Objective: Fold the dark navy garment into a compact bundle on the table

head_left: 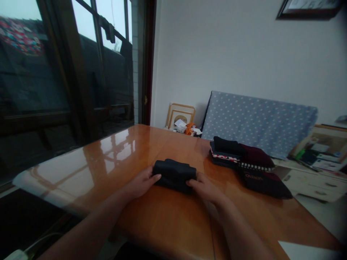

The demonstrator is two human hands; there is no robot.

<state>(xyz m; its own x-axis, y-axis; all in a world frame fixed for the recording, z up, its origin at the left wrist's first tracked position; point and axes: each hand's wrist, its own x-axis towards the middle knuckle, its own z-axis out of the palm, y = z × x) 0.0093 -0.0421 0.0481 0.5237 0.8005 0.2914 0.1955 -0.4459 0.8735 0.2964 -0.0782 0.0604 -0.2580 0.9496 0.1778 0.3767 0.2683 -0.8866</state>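
A dark folded garment (175, 174) lies in a compact bundle near the front of the glossy wooden table (173, 220). My left hand (145, 180) grips its left end, thumb on top and fingers hidden behind the cloth. At the right end my right hand (203, 185) pinches it the same way, thumb across the near side. What exact kind of garment it is cannot be made out.
To the right sit folded dark clothes (227, 151) beside maroon and black ones (260, 177). Behind the table are a board under blue dotted cloth (257, 115), a framed picture (180, 113) and a white cabinet (311, 180). A white sheet (306, 251) lies at front right.
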